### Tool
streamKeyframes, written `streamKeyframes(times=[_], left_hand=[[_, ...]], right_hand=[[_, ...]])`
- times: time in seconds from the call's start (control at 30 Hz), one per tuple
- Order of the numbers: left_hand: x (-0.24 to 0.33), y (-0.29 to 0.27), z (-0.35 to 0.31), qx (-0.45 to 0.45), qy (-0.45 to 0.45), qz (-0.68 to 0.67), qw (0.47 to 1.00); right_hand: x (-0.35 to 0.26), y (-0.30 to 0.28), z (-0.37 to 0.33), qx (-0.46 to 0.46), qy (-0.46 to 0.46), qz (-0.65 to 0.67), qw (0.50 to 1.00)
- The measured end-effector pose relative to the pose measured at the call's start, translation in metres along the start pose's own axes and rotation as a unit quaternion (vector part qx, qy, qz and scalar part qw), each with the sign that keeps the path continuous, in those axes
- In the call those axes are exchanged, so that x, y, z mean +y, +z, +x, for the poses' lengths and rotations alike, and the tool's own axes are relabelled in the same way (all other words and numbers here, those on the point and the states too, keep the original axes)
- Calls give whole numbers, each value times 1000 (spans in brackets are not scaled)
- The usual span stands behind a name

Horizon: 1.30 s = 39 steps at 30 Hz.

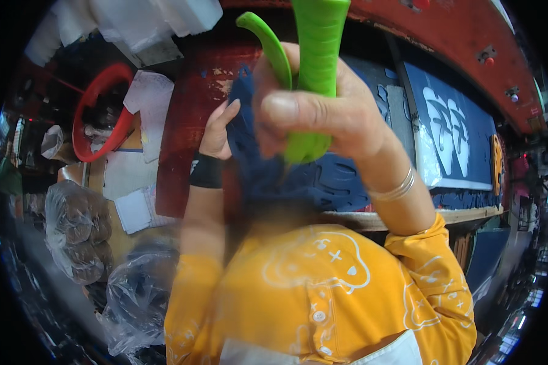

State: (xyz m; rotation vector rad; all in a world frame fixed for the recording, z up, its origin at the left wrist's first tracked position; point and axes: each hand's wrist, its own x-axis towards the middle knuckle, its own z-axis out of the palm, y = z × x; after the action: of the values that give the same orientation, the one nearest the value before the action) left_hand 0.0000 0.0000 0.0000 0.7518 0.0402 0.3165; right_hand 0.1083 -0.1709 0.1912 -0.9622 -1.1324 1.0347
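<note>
In front of me, close to the camera, my right hand is wrapped round a bright green plastic tool. It has a ribbed handle and a curved lever standing off to its left; its exact kind does not show. Below it lies a dark blue sheet with cut-out shapes, partly hidden by the hand and blurred. My left hand, a black band at its wrist, is at the sheet's left edge with its fingers apart. Whether it touches the sheet is hard to tell.
A worn red surface lies under the sheet. Rightward is a blue board with white sandal-like shapes. A red machine beam crosses the back. At left are a red round tub, papers and clear plastic bags.
</note>
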Motion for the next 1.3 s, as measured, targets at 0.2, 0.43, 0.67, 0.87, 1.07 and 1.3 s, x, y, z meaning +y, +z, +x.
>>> streamKeyframes(times=[0.2, 0.43, 0.67, 0.87, 1.07, 1.3], left_hand=[[-6, 9, -10, 42, 65, -104, 991], [-4, 15, -21, 247, 79, 84, 962], [-27, 8, -12, 324, 115, 607, 717], [-15, 12, -15, 313, 28, 261, 913], [-8, 14, -21, 324, 196, 214, 900], [-14, 12, -27, 309, 224, 268, 884]], right_hand=[[8, 7, 20, -113, 24, 2, 993], [29, 25, 51, 105, -26, -239, 965], [4, 12, 27, 72, -47, -218, 972], [16, 16, 20, 32, -29, -82, 996], [39, 38, 35, -74, -10, -72, 995], [61, 42, 40, -28, 39, -131, 990]])
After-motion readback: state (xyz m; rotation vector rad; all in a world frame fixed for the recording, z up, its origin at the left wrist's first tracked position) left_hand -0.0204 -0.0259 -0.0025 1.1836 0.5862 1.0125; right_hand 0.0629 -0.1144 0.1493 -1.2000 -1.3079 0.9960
